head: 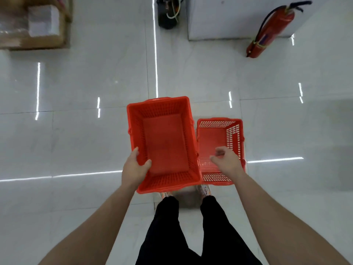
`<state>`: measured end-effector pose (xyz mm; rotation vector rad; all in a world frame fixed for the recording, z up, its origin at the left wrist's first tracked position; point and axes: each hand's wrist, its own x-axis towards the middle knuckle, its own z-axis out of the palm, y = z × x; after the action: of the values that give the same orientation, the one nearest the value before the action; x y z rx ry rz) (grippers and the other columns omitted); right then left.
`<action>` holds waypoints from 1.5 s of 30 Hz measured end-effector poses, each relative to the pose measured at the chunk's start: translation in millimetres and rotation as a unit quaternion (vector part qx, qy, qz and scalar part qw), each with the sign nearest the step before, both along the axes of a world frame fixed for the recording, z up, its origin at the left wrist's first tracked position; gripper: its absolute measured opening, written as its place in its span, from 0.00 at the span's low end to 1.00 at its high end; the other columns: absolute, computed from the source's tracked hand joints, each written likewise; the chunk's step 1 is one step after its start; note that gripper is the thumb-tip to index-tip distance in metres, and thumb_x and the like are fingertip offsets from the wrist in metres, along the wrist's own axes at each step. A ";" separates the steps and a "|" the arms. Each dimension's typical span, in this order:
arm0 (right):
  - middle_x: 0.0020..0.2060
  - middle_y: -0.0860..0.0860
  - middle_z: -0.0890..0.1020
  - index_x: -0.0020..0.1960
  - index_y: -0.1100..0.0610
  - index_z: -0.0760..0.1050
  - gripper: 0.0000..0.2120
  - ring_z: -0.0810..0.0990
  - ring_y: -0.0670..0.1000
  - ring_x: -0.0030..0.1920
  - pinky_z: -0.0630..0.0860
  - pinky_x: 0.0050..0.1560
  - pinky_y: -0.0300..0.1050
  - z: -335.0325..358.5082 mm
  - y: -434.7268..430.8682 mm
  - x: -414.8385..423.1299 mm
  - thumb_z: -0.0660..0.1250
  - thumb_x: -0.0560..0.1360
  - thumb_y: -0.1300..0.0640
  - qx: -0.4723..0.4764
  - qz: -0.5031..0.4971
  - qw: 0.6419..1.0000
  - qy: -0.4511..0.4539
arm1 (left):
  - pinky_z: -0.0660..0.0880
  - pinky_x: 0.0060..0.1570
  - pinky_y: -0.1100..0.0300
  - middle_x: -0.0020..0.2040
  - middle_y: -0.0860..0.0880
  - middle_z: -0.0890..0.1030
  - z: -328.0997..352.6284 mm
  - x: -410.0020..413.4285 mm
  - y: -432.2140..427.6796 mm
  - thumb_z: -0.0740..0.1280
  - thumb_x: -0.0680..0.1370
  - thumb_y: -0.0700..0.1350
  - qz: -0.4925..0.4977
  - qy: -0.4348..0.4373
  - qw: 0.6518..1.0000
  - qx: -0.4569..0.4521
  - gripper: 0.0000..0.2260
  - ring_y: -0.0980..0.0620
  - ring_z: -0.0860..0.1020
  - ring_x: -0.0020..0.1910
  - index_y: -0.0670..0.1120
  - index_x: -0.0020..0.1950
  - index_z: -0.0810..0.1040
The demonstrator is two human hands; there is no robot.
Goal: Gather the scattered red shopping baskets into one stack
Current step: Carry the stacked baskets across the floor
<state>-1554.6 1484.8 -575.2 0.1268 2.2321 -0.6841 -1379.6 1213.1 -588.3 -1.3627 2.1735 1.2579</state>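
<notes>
Step in hand: the bringing together of two baskets is judged to be under way; no stack is formed yet.
Held basket (164, 144): carried above the floor (86, 131) in front of the person, open side up, its right edge just beside the second basket.
Left hand (134, 168): closed over the near-left rim of the held basket, thumb inside the wall, fingers outside (only the thumb and one finger are visible).
Floor basket (219, 142): judged to be resting on the floor just ahead of the shoes (205, 189), upright and empty.
Right hand (226, 159): loosely curled above the near part of the floor basket; nothing is seen in its grasp, and whether the rim is touched cannot be told.
Next move: either basket is to be squared up over the other, long sides matched, and lowered straight in so that the walls nest (a tilted entry is likely to jam on the rim).
Count, baskets: two red ones are seen.
Count, hands: two, one loaded, one apparently free.
Count, other things: one fire extinguisher (271, 29) leaning by a white wall base, one cardboard box (34, 23) at far left, both well apart from the baskets.
</notes>
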 end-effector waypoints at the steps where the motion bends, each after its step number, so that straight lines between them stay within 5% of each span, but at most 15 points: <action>1: 0.61 0.52 0.81 0.69 0.56 0.74 0.24 0.80 0.53 0.61 0.74 0.62 0.48 8.4 10.0 -1.6 0.73 0.76 0.52 0.013 0.009 1.000 0.007 | 0.71 0.66 0.48 0.72 0.49 0.73 6.8 -8.8 9.0 0.72 0.75 0.52 -0.015 0.007 1.000 0.001 0.34 0.47 0.74 0.67 0.49 0.78 0.63; 12: 0.63 0.53 0.80 0.69 0.58 0.74 0.26 0.80 0.55 0.60 0.74 0.54 0.49 6.3 177.3 -52.5 0.72 0.75 0.48 0.088 0.037 0.995 0.009 | 0.70 0.68 0.49 0.71 0.53 0.73 5.1 -105.7 167.0 0.71 0.72 0.58 -0.139 0.027 0.990 -0.014 0.34 0.52 0.73 0.69 0.52 0.75 0.67; 15: 0.66 0.55 0.78 0.71 0.58 0.72 0.30 0.79 0.56 0.62 0.77 0.60 0.52 -28.5 228.1 -80.2 0.72 0.74 0.45 0.113 0.065 0.991 -0.008 | 0.70 0.68 0.49 0.72 0.52 0.73 -23.1 -127.5 221.8 0.70 0.72 0.59 -0.158 0.006 0.987 -0.036 0.33 0.51 0.72 0.70 0.51 0.76 0.67; 21: 0.67 0.54 0.76 0.74 0.55 0.69 0.32 0.77 0.57 0.65 0.77 0.61 0.55 -144.9 291.5 -130.5 0.71 0.74 0.44 0.127 0.100 0.987 -0.007 | 0.69 0.69 0.50 0.72 0.50 0.72 -135.8 -163.3 293.8 0.71 0.72 0.59 -0.090 -0.026 0.995 -0.022 0.37 0.50 0.71 0.70 0.48 0.77 0.64; 30: 0.74 0.55 0.70 0.80 0.55 0.57 0.39 0.74 0.58 0.69 0.74 0.65 0.59 -362.3 294.4 -140.8 0.70 0.76 0.43 0.081 0.023 0.996 -0.004 | 0.66 0.71 0.50 0.73 0.44 0.72 -358.3 -179.9 281.2 0.73 0.75 0.50 0.024 -0.079 0.993 -0.081 0.34 0.44 0.71 0.71 0.43 0.77 0.63; 34: 0.72 0.52 0.72 0.80 0.54 0.56 0.35 0.79 0.56 0.64 0.76 0.62 0.59 -435.5 293.7 -124.7 0.64 0.80 0.42 0.050 -0.034 0.998 0.006 | 0.69 0.68 0.51 0.68 0.43 0.76 -430.1 -169.1 282.3 0.71 0.77 0.46 0.019 -0.074 0.993 -0.092 0.28 0.43 0.74 0.67 0.43 0.75 0.66; 38: 0.54 0.46 0.77 0.73 0.57 0.65 0.20 0.78 0.48 0.47 0.74 0.49 0.44 -477.9 290.8 -102.4 0.59 0.84 0.52 0.017 -0.042 0.999 0.008 | 0.73 0.61 0.51 0.61 0.41 0.80 -467.3 -154.6 291.5 0.66 0.80 0.42 0.023 -0.071 0.993 -0.092 0.15 0.40 0.78 0.60 0.42 0.66 0.73; 45: 0.49 0.45 0.81 0.64 0.54 0.71 0.11 0.82 0.49 0.45 0.80 0.50 0.50 -436.6 307.7 -96.9 0.60 0.83 0.52 0.019 -0.068 0.996 0.058 | 0.76 0.52 0.51 0.52 0.40 0.83 -430.8 -154.2 304.6 0.67 0.79 0.42 0.003 -0.031 0.991 -0.132 0.09 0.38 0.81 0.51 0.43 0.58 0.77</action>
<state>-1651.5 1792.5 -1011.8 0.2659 2.3657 -0.7384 -1533.9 1517.7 -1019.0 -1.4854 2.3580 0.9399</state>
